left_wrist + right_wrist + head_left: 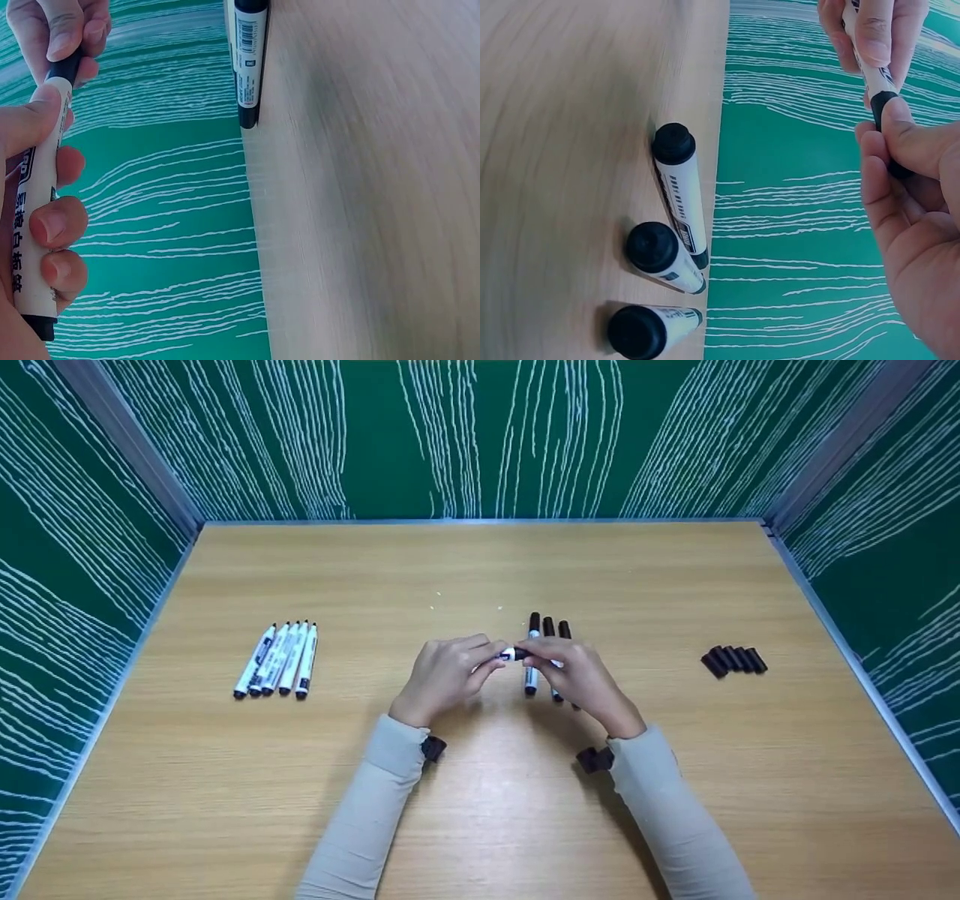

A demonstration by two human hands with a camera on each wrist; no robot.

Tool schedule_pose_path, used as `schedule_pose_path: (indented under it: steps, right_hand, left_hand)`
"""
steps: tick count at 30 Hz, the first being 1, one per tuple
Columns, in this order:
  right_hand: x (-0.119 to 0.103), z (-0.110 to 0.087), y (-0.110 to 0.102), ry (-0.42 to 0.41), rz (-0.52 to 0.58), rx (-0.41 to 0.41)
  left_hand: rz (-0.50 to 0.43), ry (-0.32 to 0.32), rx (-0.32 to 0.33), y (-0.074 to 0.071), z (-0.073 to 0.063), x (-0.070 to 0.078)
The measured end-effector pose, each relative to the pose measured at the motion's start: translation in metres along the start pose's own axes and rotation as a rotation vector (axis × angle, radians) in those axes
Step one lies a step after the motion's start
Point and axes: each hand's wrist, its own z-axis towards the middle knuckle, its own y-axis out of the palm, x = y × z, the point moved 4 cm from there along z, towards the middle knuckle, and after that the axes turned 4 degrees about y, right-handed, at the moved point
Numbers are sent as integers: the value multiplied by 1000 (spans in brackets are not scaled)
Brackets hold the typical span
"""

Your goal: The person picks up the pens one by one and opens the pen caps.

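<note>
A white marker (36, 195) with a black cap is held level between both hands above the middle of the table. My left hand (450, 669) grips its white barrel, fingers curled round it in the left wrist view. At the other end, the black cap (883, 112) is pinched by the thumb and fingers of my right hand (576, 675). The cap sits against the barrel; whether it is fully seated I cannot tell. Beneath and beside the right hand lie three capped markers (533, 649), partly hidden by it in the head view.
Several uncapped markers (289, 660) lie side by side at the left of the wooden table (480, 825). A row of loose black caps (735, 660) lies at the right. Green panels (375, 442) with white lines border the back and sides. Tiny white specks dot the tabletop.
</note>
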Motion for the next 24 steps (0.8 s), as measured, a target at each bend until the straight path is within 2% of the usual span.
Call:
schedule_pose_path:
  steps: [4,10,16,24]
  right_hand:
    - [0,0,1,-27,-9,19]
    - [-1,0,1,-121,0,64]
    - [-1,0,2,-167,-30,89]
    - [-5,-1,-1,-196,-70,98]
  left_hand:
    - [-6,-12,-6,0,-1,-1]
    - [-27,-17,-13,-1,-1,-1]
    - [-33,-46,-50,-1,-1,-1]
    - [-136,-107,-114,-1,-1,-2]
